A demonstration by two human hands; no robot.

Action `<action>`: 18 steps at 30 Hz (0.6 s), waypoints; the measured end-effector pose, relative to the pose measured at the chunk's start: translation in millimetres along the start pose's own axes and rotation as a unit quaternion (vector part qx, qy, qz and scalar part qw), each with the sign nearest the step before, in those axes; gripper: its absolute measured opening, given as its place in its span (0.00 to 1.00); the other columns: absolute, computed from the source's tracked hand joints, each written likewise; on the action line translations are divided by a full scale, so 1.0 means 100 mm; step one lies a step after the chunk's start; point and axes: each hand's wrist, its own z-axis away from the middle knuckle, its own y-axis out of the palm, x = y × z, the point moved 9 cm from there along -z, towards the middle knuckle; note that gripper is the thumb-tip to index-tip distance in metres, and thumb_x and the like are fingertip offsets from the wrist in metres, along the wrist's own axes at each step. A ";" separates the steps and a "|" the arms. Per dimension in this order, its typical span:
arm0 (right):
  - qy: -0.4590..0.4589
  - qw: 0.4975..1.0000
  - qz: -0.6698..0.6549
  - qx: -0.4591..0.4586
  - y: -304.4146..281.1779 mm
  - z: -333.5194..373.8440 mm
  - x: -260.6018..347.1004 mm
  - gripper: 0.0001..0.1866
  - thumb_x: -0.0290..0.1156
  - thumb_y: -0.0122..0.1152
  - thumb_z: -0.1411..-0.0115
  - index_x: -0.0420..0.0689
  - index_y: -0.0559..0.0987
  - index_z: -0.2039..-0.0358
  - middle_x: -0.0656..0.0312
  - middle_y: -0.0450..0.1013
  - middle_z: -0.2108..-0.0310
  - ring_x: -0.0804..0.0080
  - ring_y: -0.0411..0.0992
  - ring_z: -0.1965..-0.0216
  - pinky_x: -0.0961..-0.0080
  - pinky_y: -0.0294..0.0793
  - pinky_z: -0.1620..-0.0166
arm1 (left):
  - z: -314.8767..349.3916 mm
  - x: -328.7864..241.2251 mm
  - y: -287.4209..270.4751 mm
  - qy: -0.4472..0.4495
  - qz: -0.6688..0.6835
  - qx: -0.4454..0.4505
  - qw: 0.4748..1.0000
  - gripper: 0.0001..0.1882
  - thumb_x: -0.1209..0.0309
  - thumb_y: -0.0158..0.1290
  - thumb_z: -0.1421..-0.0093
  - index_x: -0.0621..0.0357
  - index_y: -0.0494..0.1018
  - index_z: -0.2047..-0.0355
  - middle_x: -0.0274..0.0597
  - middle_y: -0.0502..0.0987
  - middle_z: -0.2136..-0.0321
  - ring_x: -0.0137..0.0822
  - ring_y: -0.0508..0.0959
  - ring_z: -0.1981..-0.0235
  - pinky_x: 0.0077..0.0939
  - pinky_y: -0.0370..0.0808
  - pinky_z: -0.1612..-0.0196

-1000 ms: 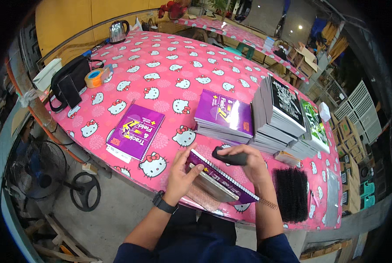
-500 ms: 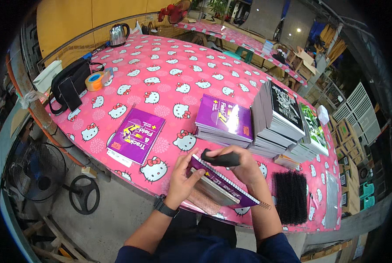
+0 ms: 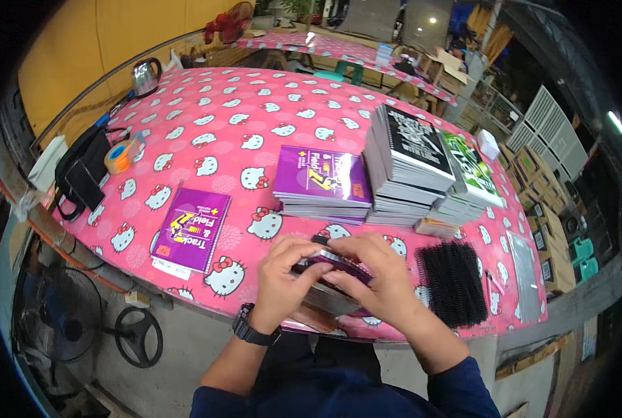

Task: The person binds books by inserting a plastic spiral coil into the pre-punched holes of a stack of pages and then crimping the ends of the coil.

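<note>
- Both hands have closed in over the purple notebook (image 3: pixel 335 268); left hand (image 3: pixel 283 279) and right hand (image 3: pixel 377 282) clasp its edges.
- Light, thin, slightly bendy, I judge; best gripped along the edges.

Your two forearms came up from the lower edge and met in front of your chest, elbows out, sleeves dark blue at the upper arms. Your left hand (image 3: pixel 283 279) lay palm down, fingers curled forward and pressed together, a black watch strapped at its wrist. Your right hand (image 3: pixel 377 279) sat just beside it, knuckles raised, fingers bent inward toward the left fingertips. Both hands were closed in a pinching grip, thumbs tucked under and mostly hidden.
</note>
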 end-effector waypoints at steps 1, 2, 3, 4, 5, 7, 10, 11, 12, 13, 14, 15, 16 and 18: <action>0.003 1.000 -0.011 -0.020 -0.01 0.01 -0.01 0.16 0.29 0.67 0.52 0.40 0.76 0.62 0.55 0.72 0.67 0.59 0.72 0.65 0.68 0.71 0.62 | -0.02 -0.05 0.06 0.005 0.004 0.005 1.000 0.13 0.76 0.63 0.55 0.62 0.76 0.67 0.43 0.76 0.70 0.38 0.75 0.66 0.28 0.71 0.62; -0.001 1.000 -0.016 -0.017 -0.01 0.03 -0.01 0.16 0.29 0.67 0.52 0.40 0.76 0.62 0.55 0.72 0.67 0.59 0.72 0.65 0.68 0.71 0.62 | 0.00 -0.05 0.09 0.000 0.027 0.013 1.000 0.13 0.76 0.62 0.55 0.62 0.76 0.67 0.43 0.76 0.70 0.38 0.75 0.66 0.28 0.71 0.63; 0.003 1.000 -0.018 -0.025 -0.02 0.04 -0.03 0.15 0.29 0.67 0.52 0.41 0.76 0.64 0.56 0.71 0.69 0.61 0.71 0.67 0.70 0.70 0.65 | 0.02 -0.04 0.11 -0.006 0.049 0.019 0.999 0.12 0.77 0.62 0.55 0.62 0.76 0.68 0.42 0.76 0.70 0.38 0.75 0.67 0.27 0.71 0.63; 0.006 0.999 -0.021 -0.030 -0.02 0.05 -0.05 0.14 0.28 0.67 0.52 0.41 0.76 0.65 0.56 0.71 0.71 0.62 0.71 0.69 0.72 0.70 0.68 | 0.04 0.03 0.14 -0.037 0.100 0.012 0.994 0.12 0.77 0.61 0.55 0.61 0.75 0.68 0.43 0.76 0.71 0.37 0.76 0.67 0.26 0.71 0.63; -0.005 0.999 -0.019 -0.034 0.00 0.04 -0.02 0.12 0.28 0.68 0.53 0.41 0.76 0.67 0.57 0.70 0.72 0.64 0.70 0.71 0.75 0.69 0.70 | 0.06 0.06 0.09 -0.043 0.083 -0.003 0.996 0.12 0.77 0.61 0.55 0.61 0.75 0.68 0.43 0.76 0.71 0.37 0.76 0.67 0.26 0.71 0.63; -0.018 1.000 -0.008 -0.019 0.02 0.04 0.05 0.12 0.28 0.68 0.54 0.40 0.76 0.70 0.58 0.69 0.74 0.65 0.69 0.72 0.74 0.68 0.70 | 0.08 0.04 0.14 -0.036 0.086 0.067 0.993 0.12 0.80 0.60 0.52 0.63 0.74 0.65 0.40 0.76 0.68 0.29 0.76 0.65 0.21 0.72 0.61; -0.075 0.996 0.034 -0.036 -0.12 0.10 0.10 0.12 0.30 0.70 0.56 0.41 0.76 0.73 0.59 0.68 0.76 0.66 0.69 0.74 0.74 0.68 0.72 | 0.06 -0.07 0.28 -0.029 0.139 0.101 0.985 0.10 0.79 0.58 0.50 0.63 0.74 0.66 0.40 0.77 0.68 0.28 0.76 0.66 0.22 0.73 0.62; -0.084 0.995 0.051 -0.036 -0.14 0.09 0.12 0.13 0.30 0.71 0.56 0.41 0.76 0.73 0.60 0.68 0.76 0.66 0.69 0.75 0.74 0.67 0.73 | 0.05 -0.08 0.28 -0.052 0.143 0.106 0.983 0.09 0.79 0.58 0.50 0.63 0.74 0.66 0.39 0.77 0.69 0.27 0.76 0.67 0.21 0.73 0.62; -0.100 0.991 0.082 -0.040 -0.15 0.09 0.18 0.12 0.30 0.70 0.55 0.40 0.76 0.72 0.59 0.68 0.77 0.64 0.69 0.76 0.73 0.68 0.73 | 0.05 -0.10 0.25 -0.050 0.134 0.096 0.985 0.09 0.79 0.58 0.50 0.63 0.74 0.67 0.39 0.77 0.69 0.26 0.76 0.67 0.21 0.73 0.63; -0.104 0.991 0.077 -0.037 -0.11 0.09 0.21 0.12 0.30 0.70 0.55 0.40 0.76 0.72 0.59 0.68 0.77 0.64 0.69 0.76 0.73 0.68 0.73 | 0.06 -0.11 0.23 -0.048 0.126 0.087 0.987 0.09 0.79 0.58 0.50 0.63 0.74 0.67 0.38 0.76 0.69 0.25 0.76 0.67 0.21 0.73 0.63; -0.098 0.990 0.091 -0.046 -0.08 0.09 0.23 0.12 0.30 0.69 0.54 0.40 0.76 0.71 0.58 0.68 0.76 0.63 0.69 0.76 0.72 0.68 0.73 | 0.06 -0.11 0.21 -0.048 0.122 0.082 0.988 0.09 0.79 0.58 0.50 0.63 0.74 0.67 0.38 0.76 0.69 0.25 0.76 0.67 0.21 0.73 0.63; -0.090 0.989 0.105 -0.056 -0.08 0.09 0.25 0.11 0.29 0.67 0.52 0.40 0.76 0.70 0.58 0.68 0.76 0.63 0.69 0.76 0.71 0.68 0.73 | 0.07 -0.08 0.19 -0.057 0.124 0.071 0.988 0.09 0.80 0.59 0.50 0.63 0.73 0.67 0.38 0.76 0.69 0.25 0.75 0.67 0.20 0.73 0.64; -0.097 0.987 0.113 -0.054 -0.07 0.10 0.28 0.10 0.28 0.65 0.51 0.40 0.76 0.69 0.57 0.68 0.75 0.62 0.70 0.75 0.70 0.69 0.73 | 0.07 -0.06 0.17 -0.065 0.127 0.061 0.988 0.10 0.80 0.59 0.50 0.63 0.73 0.67 0.37 0.76 0.69 0.24 0.75 0.68 0.20 0.72 0.64; -0.092 0.988 0.117 -0.047 -0.06 0.10 0.24 0.10 0.28 0.65 0.51 0.39 0.76 0.68 0.56 0.69 0.75 0.61 0.70 0.74 0.70 0.69 0.72 | 0.05 -0.06 0.21 -0.074 0.136 0.054 0.987 0.09 0.80 0.59 0.50 0.63 0.73 0.67 0.37 0.76 0.69 0.23 0.75 0.68 0.19 0.72 0.65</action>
